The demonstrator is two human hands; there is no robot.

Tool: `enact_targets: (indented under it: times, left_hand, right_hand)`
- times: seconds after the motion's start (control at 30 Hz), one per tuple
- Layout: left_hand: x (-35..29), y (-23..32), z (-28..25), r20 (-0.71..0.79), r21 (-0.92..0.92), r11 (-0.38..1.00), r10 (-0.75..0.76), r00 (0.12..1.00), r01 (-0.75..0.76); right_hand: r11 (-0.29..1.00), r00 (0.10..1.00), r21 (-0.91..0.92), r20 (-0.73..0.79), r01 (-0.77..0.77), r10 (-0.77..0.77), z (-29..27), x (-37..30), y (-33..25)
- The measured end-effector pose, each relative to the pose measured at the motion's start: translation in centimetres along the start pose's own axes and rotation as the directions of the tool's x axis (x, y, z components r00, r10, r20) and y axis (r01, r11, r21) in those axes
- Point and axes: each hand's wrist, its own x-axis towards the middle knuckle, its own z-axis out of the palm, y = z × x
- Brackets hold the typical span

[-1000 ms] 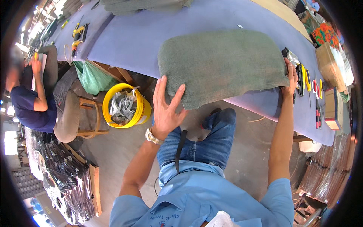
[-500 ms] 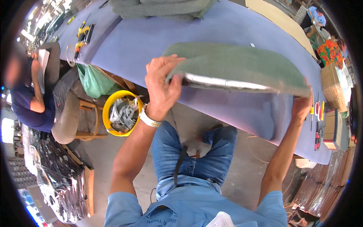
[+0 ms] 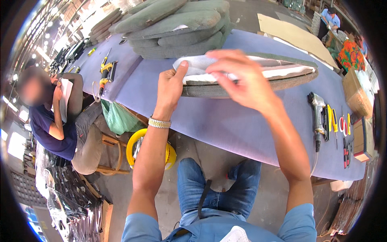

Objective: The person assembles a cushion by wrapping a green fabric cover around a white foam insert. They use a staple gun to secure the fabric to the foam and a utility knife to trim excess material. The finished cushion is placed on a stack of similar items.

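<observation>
Cushion [image 3: 279, 83], long axis left to right

From here I have the left forearm [image 3: 148, 165] steep and tilted slightly inward, the left grip [image 3: 170, 86] pinching with its thumb upright and its fingers mostly hidden. My right forearm [image 3: 288, 143] slants up and leftward from a bent elbow, the right grip [image 3: 245, 80] blurred, fingers bent, near the left one.
</observation>
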Motion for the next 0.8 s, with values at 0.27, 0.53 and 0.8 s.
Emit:
enact_targets:
  times: [0.27,0.53,0.8]
  left_hand:
    - [1.5,-0.3,-1.6,0.139,-0.125,0.983,-0.119,0.983,0.136]
    - [1.3,-2.0,-1.5,0.075,-0.320,0.945,-0.045,0.996,0.067]
    - [1.2,-4.2,1.4,-0.298,-0.185,0.947,0.201,0.933,-0.263]
  right_hand:
    - [0.985,0.976,-0.166,0.215,0.052,-0.015,2.9,1.5,-0.9]
    - [0.998,0.986,-0.056,0.159,-0.034,0.042,4.9,1.9,-2.4]
    - [0.940,0.927,0.034,0.183,-0.339,0.328,5.0,2.8,-0.6]
